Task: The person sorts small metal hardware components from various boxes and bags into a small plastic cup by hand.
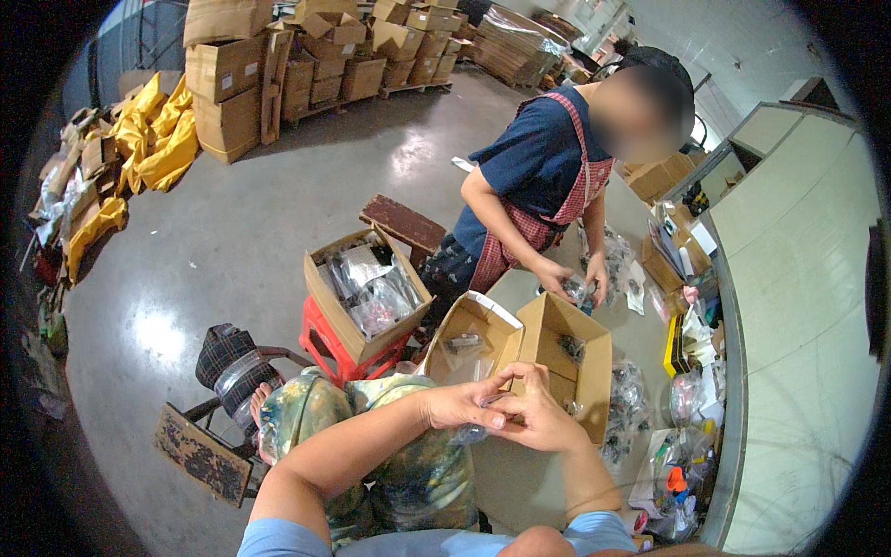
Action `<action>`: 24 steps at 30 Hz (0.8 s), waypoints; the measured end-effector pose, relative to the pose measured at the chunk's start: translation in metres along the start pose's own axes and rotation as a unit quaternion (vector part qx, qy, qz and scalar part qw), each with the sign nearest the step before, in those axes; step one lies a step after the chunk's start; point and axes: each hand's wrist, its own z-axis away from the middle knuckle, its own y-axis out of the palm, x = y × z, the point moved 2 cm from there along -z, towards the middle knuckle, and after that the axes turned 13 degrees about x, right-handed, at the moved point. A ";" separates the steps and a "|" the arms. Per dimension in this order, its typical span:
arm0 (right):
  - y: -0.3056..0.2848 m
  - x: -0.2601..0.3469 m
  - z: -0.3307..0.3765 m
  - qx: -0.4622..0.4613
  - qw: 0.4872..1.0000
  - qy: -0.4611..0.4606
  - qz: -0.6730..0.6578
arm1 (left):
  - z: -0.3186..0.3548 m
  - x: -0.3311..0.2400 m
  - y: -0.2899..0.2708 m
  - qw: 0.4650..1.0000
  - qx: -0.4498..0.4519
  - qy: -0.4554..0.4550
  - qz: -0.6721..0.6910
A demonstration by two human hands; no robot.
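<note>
My left hand [461,406] and my right hand [541,420] meet in front of me, fingertips pinched together. Between and just under them shows a small clear plastic piece [471,433]; its exact kind is too blurred to tell. My left fingers close on it, and my right fingers press against the same spot, partly hiding it. Beneath and beyond my hands stand two open cardboard boxes. The left box [506,320] holds a few clear plastic pieces; the right box [594,371] has some small dark, clear-wrapped items inside.
Across from me, a person in a checked apron [594,176] handles a clear plastic item. A filled carton [320,288] rests on a red stool [320,339]. Bagged parts [631,399] lie along the right. Behind stand a wooden bench [404,221] and stacked cartons [227,102].
</note>
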 end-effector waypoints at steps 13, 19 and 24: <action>0.021 -0.041 0.021 -0.199 0.921 0.145 -0.302 | -0.004 0.005 -0.013 0.917 -0.301 0.009 -0.261; 0.034 -0.047 0.022 -0.233 0.896 0.171 -0.336 | -0.001 0.007 -0.011 0.874 -0.360 -0.009 -0.327; 0.037 -0.044 0.017 -0.154 0.918 0.160 -0.329 | -0.002 0.003 -0.003 0.835 -0.356 -0.025 -0.420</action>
